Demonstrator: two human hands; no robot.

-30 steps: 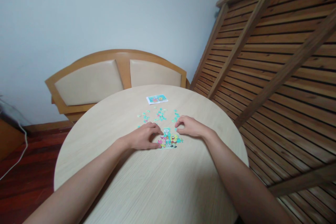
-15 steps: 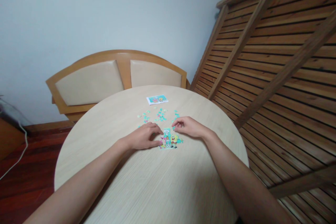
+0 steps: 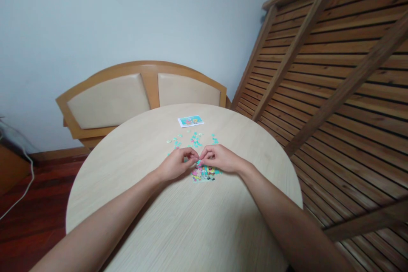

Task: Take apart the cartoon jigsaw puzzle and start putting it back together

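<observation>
A partly joined jigsaw puzzle [image 3: 204, 174] with cartoon figures lies flat on the round table [image 3: 178, 229]. Over its upper edge, the fingertips of both hands meet. My left hand [image 3: 178, 162] is closed in a pinch, thumb and forefinger at the puzzle's upper left. From the other side my right hand [image 3: 223, 158] pinches at the same spot and covers the puzzle's upper right. A small teal puzzle piece [image 3: 199, 162] shows at the fingertips, mostly hidden by them. Loose puzzle pieces [image 3: 195, 139] are scattered just beyond the hands.
A folded picture sheet [image 3: 191, 121] with the cartoon scene lies toward the table's far side. Behind the table stands a padded wooden headboard [image 3: 149, 68] against the wall. Wooden slats [image 3: 306, 63] lean at the right. A white cable [image 3: 32, 170] hangs at the left.
My right hand has moved left, from beside the puzzle to over its top. My left hand's fingers have closed into a pinch and shifted up slightly, meeting the right fingertips.
</observation>
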